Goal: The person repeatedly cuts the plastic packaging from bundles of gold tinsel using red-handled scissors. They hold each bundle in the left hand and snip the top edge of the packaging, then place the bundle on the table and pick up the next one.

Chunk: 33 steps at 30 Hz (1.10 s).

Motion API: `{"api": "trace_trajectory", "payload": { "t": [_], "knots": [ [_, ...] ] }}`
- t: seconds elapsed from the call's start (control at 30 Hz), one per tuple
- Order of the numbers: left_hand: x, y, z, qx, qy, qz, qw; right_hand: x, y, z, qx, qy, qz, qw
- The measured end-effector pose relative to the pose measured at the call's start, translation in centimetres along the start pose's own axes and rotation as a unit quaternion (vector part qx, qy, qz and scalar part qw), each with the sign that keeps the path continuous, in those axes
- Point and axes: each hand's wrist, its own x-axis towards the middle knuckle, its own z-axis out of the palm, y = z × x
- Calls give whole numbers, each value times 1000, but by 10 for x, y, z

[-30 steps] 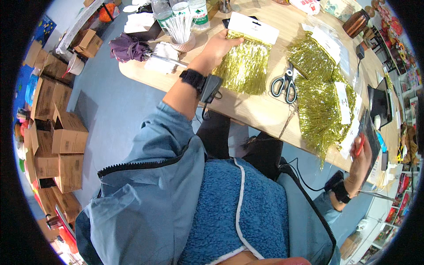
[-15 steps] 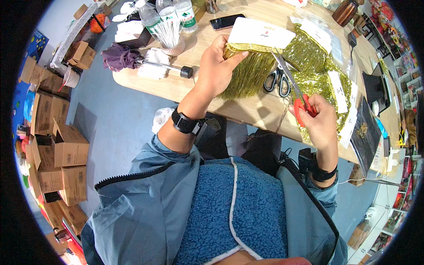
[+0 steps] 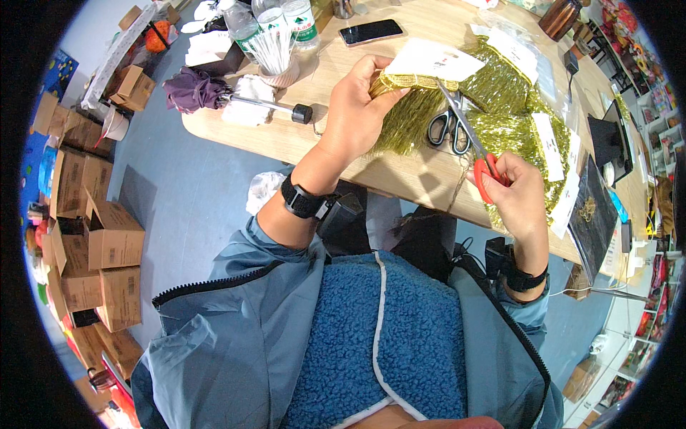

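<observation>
Gold fringe (image 3: 407, 125) in my left grip (image 3: 364, 107), red scissors (image 3: 469, 131) at its top band

I take the black scissors (image 3: 450, 125) lying on the tabletop (image 3: 321, 75) as my landmark. Just to their left I hold the gold fringe, my left grip closed on its upper left corner, thumb across the band. The white card (image 3: 434, 58) at its head tilts up beyond the black scissors, and the strands hang toward me.

My right grip (image 3: 518, 187) is to the right of the black scissors and nearer to me, closed around the handles of the red scissors. Their blades slant past the black scissors, and the tips reach the band just under the card; I cannot tell whether the blades are apart.

More gold fringes (image 3: 511, 139) on white cards lie just to the right of the black scissors. Beyond and to the left of them is a phone (image 3: 371, 32). Farther left stand water bottles (image 3: 300, 25) and a cup of cotton swabs (image 3: 277, 71), with a purple umbrella (image 3: 193, 91) beside them. Well to the left, cardboard boxes (image 3: 114, 232) are stacked
</observation>
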Motion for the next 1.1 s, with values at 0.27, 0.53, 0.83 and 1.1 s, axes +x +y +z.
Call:
{"api": "trace_trajectory", "payload": {
  "t": [0.27, 0.53, 0.83, 1.1],
  "knots": [
    [0, -4, 3, 7, 16, 4, 1000, 3, 9, -9, -61, -54, 29, 996],
    [2, -7, 1, -12, 33, 18, 999, -3, -4, -9, -60, -19, 9, 998],
    [0, -7, 3, -13, 27, 31, 999, -1, 0, -5, -61, -44, 8, 997],
    [-1, -7, 3, -19, 8, -5, 1000, 1, 9, -6, -70, -38, -1, 997]
  ]
}}
